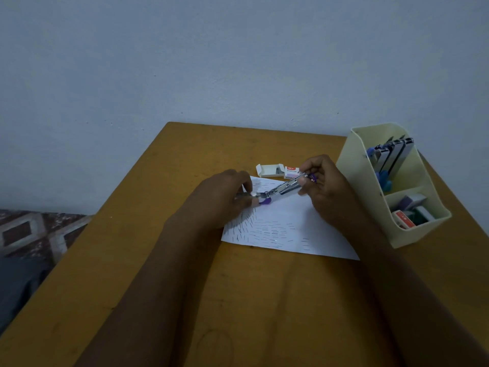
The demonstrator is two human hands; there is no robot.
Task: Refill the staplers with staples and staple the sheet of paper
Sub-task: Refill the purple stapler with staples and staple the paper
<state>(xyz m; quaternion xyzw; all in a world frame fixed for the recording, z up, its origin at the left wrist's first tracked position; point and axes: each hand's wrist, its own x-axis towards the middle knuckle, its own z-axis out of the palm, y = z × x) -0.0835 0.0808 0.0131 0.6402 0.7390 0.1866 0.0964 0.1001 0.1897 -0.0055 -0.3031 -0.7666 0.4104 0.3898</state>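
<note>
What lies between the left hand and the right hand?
Head view: the opened purple stapler spans from left hand to right hand, above the sheet of paper.

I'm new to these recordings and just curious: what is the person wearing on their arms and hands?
Nothing that shows. The left hand and right hand are gloveless, and both forearms are uncovered down to the picture's edge: no sleeves. No watch or bracelet shows at either wrist. In this dim light a thin ring could be missed.
</note>
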